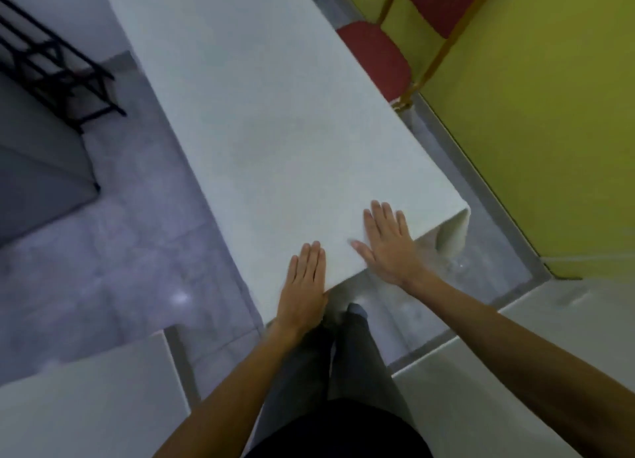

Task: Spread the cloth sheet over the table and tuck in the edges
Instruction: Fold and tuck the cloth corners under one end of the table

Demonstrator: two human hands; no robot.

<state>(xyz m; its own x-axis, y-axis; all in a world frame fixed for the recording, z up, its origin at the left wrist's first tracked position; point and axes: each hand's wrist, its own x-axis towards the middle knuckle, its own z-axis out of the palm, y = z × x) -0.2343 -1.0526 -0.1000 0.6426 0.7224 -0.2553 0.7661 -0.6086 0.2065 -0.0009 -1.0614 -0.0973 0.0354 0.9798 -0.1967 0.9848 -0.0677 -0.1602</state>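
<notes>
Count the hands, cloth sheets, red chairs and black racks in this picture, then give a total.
hands: 2 (left hand, right hand)
cloth sheet: 1
red chair: 1
black rack: 1
total: 5

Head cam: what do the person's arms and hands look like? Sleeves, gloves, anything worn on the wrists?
The left hand and right hand are bare: no gloves, and no rings that I can make out through the blur. The left forearm and right forearm show no sleeves, watch or bands as far as the frame reaches. Below them are a black top and dark grey trousers.
</notes>
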